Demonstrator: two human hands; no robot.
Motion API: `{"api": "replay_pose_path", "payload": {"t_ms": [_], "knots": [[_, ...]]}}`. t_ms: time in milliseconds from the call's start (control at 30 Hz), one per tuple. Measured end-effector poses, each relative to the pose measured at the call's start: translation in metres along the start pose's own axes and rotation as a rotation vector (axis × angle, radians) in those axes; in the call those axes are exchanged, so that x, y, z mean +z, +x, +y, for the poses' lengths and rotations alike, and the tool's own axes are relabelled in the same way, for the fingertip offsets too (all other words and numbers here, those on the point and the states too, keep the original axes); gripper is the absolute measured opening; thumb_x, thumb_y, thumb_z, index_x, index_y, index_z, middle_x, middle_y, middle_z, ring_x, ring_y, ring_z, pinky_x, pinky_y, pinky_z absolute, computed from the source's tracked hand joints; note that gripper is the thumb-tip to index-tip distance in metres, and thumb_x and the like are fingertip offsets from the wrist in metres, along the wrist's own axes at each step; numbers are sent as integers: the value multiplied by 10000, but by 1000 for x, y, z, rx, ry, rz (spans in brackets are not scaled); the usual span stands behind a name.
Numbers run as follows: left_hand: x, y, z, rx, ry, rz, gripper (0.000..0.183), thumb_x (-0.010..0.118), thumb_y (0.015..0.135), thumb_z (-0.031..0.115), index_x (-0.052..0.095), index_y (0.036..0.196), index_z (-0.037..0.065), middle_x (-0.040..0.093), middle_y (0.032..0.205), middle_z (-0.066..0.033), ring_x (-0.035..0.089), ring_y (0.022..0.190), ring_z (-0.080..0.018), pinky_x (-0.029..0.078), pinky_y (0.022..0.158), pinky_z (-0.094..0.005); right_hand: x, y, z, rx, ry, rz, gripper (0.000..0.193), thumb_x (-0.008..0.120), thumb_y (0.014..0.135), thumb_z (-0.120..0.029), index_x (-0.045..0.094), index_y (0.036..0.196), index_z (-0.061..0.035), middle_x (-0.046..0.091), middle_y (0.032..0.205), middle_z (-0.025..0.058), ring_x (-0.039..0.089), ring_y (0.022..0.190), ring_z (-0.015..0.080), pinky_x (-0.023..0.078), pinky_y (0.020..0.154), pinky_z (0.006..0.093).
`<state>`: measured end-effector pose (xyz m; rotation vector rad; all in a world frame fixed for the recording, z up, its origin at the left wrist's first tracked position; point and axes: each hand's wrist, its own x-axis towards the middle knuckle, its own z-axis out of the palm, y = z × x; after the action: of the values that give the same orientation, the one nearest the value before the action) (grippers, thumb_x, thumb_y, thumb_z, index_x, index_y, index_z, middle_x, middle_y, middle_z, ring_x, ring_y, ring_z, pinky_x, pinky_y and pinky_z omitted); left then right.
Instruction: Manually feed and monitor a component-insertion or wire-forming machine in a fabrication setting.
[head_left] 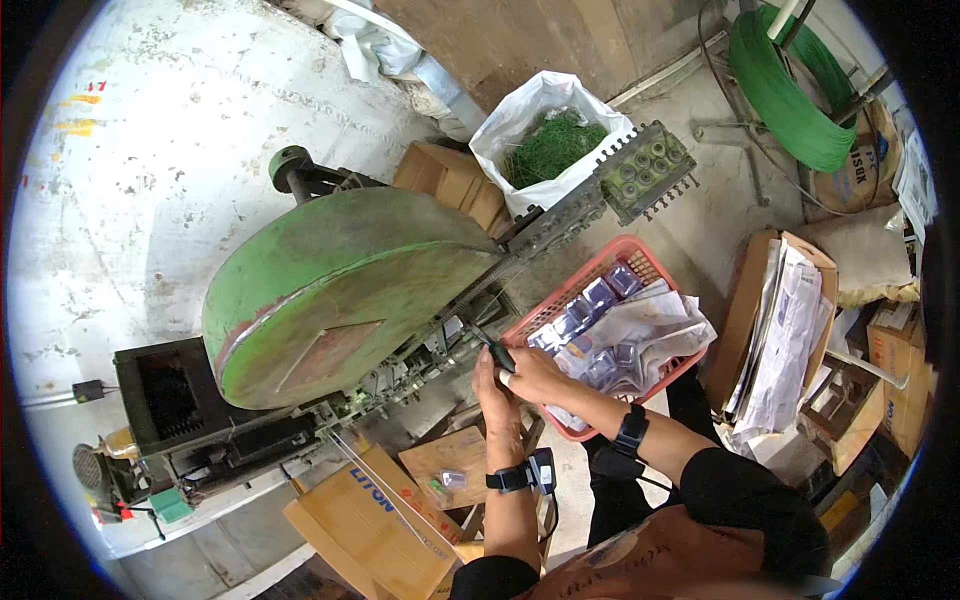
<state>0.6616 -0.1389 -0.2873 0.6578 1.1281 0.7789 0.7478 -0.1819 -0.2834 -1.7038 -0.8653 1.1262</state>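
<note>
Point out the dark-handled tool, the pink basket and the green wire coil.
Dark-handled tool (500,355): head view, on its handle.
Pink basket (648,264): head view, on its far wall.
Green wire coil (768,95): head view, on its windings.

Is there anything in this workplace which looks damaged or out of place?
Yes, two things. The big green cover, left of centre, looks worn: a brownish patch interrupts the green on its flat face. Crumpled paper hangs untidily over the right rim of the pink basket.
</note>
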Motion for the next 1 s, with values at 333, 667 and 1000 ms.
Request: {"api": "replay_pose_path", "payload": {"t_ms": [333, 667, 1000], "knots": [[8, 22, 11, 65, 24, 29, 265, 516, 820, 241, 543, 978, 30, 594, 882, -42, 554, 802, -138, 392, 693, -276, -24, -39, 23, -75, -126, -63, 288, 587, 729, -271, 538, 759, 11, 542, 642, 204, 535, 640, 379, 406, 574, 436], [25, 37, 9, -21, -65, 135, 177, 586, 798, 210, 570, 864, 46, 598, 770, -42, 568, 727, -170, 411, 698, -292, -43, -52, 27, -101, -119, -79, 302, 594, 729, -278, 531, 752, 16, 546, 664, 220, 536, 653, 393, 416, 586, 444], [6, 42, 1, -40, 138, 9, 126, 568, 797, 152, 585, 788, 28, 585, 659, -55, 535, 619, -155, 409, 637, -288, -48, -57, 51, -55, -304, -191, 337, 574, 727, -306, 536, 769, 27, 554, 696, 230, 554, 686, 382, 428, 614, 440]]}}
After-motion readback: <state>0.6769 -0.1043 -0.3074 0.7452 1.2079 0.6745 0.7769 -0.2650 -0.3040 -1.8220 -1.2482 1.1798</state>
